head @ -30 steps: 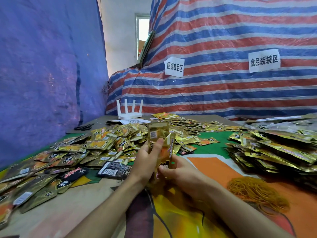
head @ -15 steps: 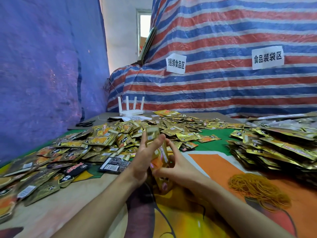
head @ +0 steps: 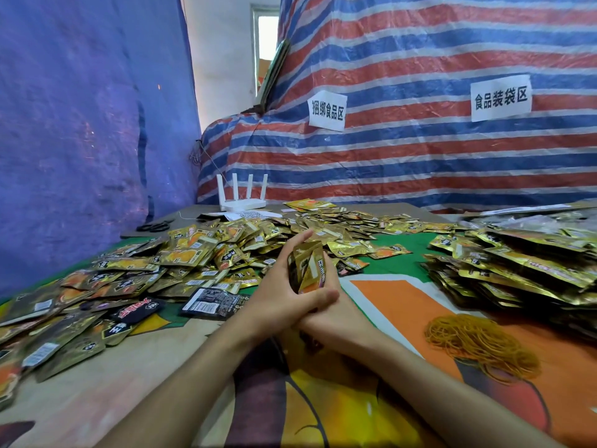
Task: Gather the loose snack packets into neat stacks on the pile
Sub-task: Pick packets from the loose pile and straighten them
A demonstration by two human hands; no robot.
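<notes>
On the striped tarp (head: 420, 163): left sign (head: 327, 110) reads 捆绑食品区; right sign (head: 500, 98) reads 食品装袋区 — both black characters on white paper. Print on packets (head: 190, 253) — too blurred to read.

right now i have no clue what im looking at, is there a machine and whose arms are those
No machine here. The picture comes from a camera worn on a person's head, looking forward and down, so the arms are their own. The left hand and right hand together grip a small stack of gold snack packets. Loose packets are scattered across the table on the left; tidier stacked packets lie on the right, with a heap of rubber bands nearer the camera. A white router stands at the back.
</notes>
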